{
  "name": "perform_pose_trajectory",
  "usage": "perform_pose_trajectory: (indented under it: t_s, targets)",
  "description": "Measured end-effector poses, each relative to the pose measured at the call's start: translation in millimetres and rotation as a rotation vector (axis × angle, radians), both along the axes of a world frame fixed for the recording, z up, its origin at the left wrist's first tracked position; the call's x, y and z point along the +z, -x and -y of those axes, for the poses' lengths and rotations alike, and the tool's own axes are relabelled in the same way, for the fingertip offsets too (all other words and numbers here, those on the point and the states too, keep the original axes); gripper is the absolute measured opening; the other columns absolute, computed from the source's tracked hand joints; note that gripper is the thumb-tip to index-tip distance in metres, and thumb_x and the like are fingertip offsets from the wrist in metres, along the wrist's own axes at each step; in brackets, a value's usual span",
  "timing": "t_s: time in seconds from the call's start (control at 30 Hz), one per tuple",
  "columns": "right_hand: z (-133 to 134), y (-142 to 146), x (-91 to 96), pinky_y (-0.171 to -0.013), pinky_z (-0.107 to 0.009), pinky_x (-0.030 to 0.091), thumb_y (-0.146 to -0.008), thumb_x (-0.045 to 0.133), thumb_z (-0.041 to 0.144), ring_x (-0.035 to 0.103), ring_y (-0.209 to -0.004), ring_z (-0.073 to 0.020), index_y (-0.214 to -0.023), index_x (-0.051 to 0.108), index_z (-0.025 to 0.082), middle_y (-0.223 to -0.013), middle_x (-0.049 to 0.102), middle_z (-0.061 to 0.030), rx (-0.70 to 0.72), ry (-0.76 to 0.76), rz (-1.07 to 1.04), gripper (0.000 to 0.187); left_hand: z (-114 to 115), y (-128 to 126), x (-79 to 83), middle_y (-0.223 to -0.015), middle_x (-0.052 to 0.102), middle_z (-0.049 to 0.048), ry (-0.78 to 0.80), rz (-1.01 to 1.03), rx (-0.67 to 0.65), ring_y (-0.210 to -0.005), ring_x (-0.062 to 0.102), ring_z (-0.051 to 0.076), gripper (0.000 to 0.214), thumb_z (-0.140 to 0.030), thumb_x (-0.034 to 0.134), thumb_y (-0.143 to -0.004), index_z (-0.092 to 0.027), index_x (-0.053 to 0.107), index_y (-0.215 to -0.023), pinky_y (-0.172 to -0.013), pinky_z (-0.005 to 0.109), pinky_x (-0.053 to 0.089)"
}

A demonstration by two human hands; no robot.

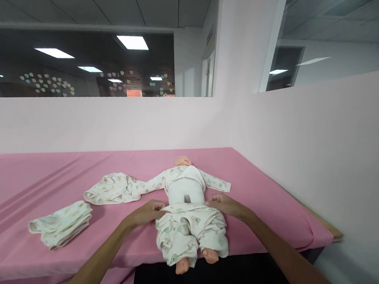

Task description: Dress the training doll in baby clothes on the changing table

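A baby doll (183, 160) lies on its back on the pink-covered table, feet toward me. It wears a white printed top (175, 172) with sleeves spread to both sides. White printed baby pants (196, 221) cover its legs, with the waistband at the hips and both feet sticking out below. My left hand (149, 212) pinches the waistband at its left end. Opposite it, my right hand (225, 205) pinches the waistband's right end. Between them, a white cloth layer (185, 190) covers the doll's belly, with a small grey opening low on it.
A crumpled printed garment (115, 189) lies left of the doll, by its sleeve. Nearer me sits a folded printed cloth (61, 224). The pink sheet (25, 186) drapes over the table's front edge. Pink-white walls (308, 138) with windows meet behind the table and at right.
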State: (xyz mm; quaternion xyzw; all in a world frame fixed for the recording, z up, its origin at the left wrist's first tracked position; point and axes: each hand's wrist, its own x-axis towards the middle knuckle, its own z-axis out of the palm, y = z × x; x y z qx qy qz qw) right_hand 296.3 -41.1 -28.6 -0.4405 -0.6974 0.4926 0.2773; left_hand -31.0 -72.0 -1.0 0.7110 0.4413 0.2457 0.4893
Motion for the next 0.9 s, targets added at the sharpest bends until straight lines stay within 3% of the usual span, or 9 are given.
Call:
perform_pose_trajectory:
  t_s: [0.1, 0.2, 0.27, 0.47, 0.7, 0.9]
  targets:
    - [-6, 3, -5.3, -0.055, -0.025, 0.027, -0.071, 0.069, 0.049, 0.035, -0.057, -0.0099, -0.064, 0.053, 0.019, -0.06, 0.044, 0.0053, -0.007, -0.031, -0.008, 0.035, -3, 0, -5.5, -0.061, 0.042, -0.0037, -0.097, 0.085, 0.135, -0.056, 0.034, 0.011, 0.039, -0.049, 0.066, -0.075, -0.019, 0.048, -0.061, -0.054, 0.024, 0.027]
    - [-16, 11, -4.5, -0.057, -0.025, 0.029, -0.071, 0.067, 0.05, 0.038, -0.059, -0.0108, -0.069, 0.056, 0.018, -0.063, 0.048, 0.0044, -0.075, -0.099, -0.087, 0.034, -16, -7, -7.9, -0.07, 0.052, -0.0001, -0.239, 0.189, 0.342, -0.068, 0.046, 0.015, 0.033, -0.046, 0.059, -0.081, -0.019, 0.053, -0.064, -0.064, 0.026, 0.038]
    - [-24, 19, -2.7, -0.059, -0.025, 0.031, -0.073, 0.064, 0.051, 0.04, -0.062, -0.0116, -0.072, 0.056, 0.018, -0.067, 0.049, 0.0036, -0.141, -0.15, -0.132, 0.034, -26, -15, -9.4, -0.076, 0.056, 0.0022, -0.266, 0.222, 0.394, -0.078, 0.051, 0.017, 0.032, -0.044, 0.054, -0.084, -0.018, 0.054, -0.065, -0.073, 0.028, 0.042]
    - [-47, 43, -2.3, -0.059, -0.026, 0.031, -0.077, 0.057, 0.053, 0.038, -0.061, -0.0122, -0.07, 0.049, 0.02, -0.065, 0.045, 0.004, -0.332, -0.247, -0.217, 0.034, -27, -28, -17.0, -0.069, 0.05, -0.0017, -0.222, 0.205, 0.35, -0.065, 0.044, 0.013, 0.032, -0.047, 0.056, -0.083, -0.018, 0.054, -0.069, -0.064, 0.026, 0.039]
    - [-59, 49, -19.5, -0.066, -0.028, 0.037, -0.072, 0.06, 0.057, 0.046, -0.067, -0.0152, -0.069, 0.053, 0.021, -0.068, 0.051, 0.0022, -0.379, -0.224, -0.274, 0.037, -12, -10, -25.7, -0.067, 0.051, -0.0029, -0.004, 0.188, 0.189, -0.061, 0.042, 0.011, 0.037, -0.052, 0.067, -0.075, -0.017, 0.054, -0.071, -0.06, 0.025, 0.035]
    - [-40, 26, -35.9, -0.068, -0.029, 0.043, -0.074, 0.062, 0.054, 0.055, -0.073, -0.016, -0.085, 0.06, 0.019, -0.08, 0.063, -0.0013, -0.259, -0.086, -0.306, 0.037, -39, -13, -38.9, -0.063, 0.046, -0.0044, -0.098, 0.286, 0.367, -0.057, 0.039, 0.01, 0.044, -0.06, 0.061, -0.077, -0.019, 0.048, -0.068, -0.057, 0.024, 0.033]
